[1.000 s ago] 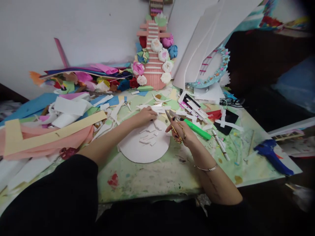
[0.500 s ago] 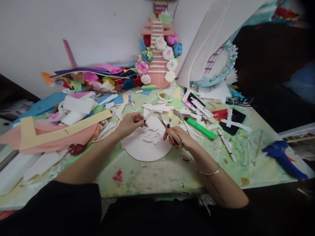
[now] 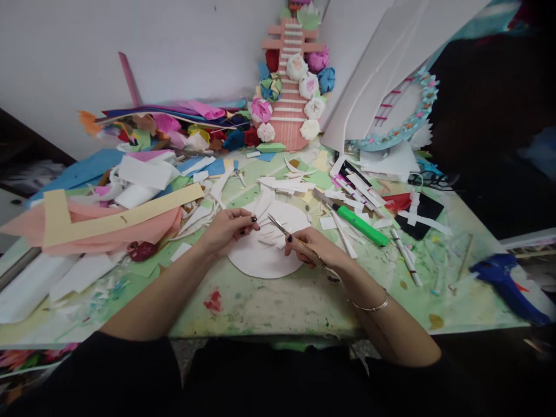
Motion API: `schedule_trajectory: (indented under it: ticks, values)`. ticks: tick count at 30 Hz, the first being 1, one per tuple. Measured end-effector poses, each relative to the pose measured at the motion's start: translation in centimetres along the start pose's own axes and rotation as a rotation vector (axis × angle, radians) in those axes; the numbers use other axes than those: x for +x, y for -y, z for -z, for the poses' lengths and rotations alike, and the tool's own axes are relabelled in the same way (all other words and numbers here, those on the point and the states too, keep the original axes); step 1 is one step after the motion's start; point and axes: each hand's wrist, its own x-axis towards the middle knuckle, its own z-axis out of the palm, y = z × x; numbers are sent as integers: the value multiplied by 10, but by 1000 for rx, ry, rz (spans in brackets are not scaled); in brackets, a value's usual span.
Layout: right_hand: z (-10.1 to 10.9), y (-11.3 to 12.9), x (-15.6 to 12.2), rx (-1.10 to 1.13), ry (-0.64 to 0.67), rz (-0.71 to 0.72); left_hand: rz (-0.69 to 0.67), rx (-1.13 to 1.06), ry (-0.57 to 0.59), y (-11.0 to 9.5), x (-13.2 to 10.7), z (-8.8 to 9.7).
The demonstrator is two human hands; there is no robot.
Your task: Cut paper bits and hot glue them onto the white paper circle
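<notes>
Paper scraps [image 3: 289, 185] litter the green desk [image 3: 269, 315]; on it lies 1 white disc [image 3: 264, 265], over whose edges the left hand [image 3: 230, 230] pinches a white strip [image 3: 263, 202] and the right hand [image 3: 313, 249] grips scissors [image 3: 278, 224].

pink instrument model [image 3: 288, 92] cut off at top; right fingers [image 3: 299, 242] partly hide scissors [image 3: 277, 223].

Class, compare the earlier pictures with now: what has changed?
The left hand has drawn back from the white disc's far edge, holding a white strip. The right hand has moved the scissors leftward, toward the strip. The green cutter stayed put.
</notes>
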Motion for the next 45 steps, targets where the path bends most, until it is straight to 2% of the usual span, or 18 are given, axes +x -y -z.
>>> schedule_trajectory:
  ticks: [5, 17, 27, 33, 41, 45]
  values:
    - [-1, -3, 3, 37, 40, -28, 38, 38, 57, 5, -3, -3]
    - [-6, -4, 4, 44, 68, -16, 48, 55, 41, 8, 2, -8]
    - [-11, -4, 3, 20, 62, -81, 75, 73, 0, 15, 3, -4]
    - [-8, -2, 1, 9, -19, -74, 71, 95, -24, 11, 1, 0]
    - [-9, 6, 0, -122, 14, -43, 109, 190, 62, 5, -4, -3]
    - [-9, 5, 1, -130, 23, -82, 138, 282, 101, 6, -2, -3]
